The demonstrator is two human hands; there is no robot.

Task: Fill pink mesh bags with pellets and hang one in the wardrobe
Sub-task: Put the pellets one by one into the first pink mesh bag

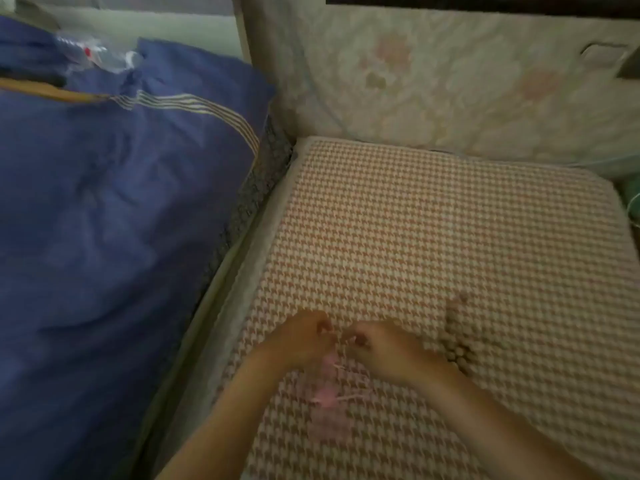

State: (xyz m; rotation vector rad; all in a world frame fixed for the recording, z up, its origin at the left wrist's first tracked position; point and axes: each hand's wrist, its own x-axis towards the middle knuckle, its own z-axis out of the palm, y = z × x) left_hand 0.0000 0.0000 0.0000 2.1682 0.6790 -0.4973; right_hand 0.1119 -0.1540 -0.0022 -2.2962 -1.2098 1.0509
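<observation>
2 hands meet low in the frame, and I read them as drawing a bag shut. At far left lies a blue duvet (pixel 114 209), with a clear plastic packet (pixel 100 55) at upper left. My left hand (pixel 301 337) and right hand (pixel 384 351) pinch what look like drawstrings, fingers curled narrow, knuckles nearly touching. Just below them the pink mesh bag (pixel 329 403) rests on the houndstooth cushion (pixel 433 220). Blur hides any pellets. Both forearms angle inward from the lower edge.
</observation>
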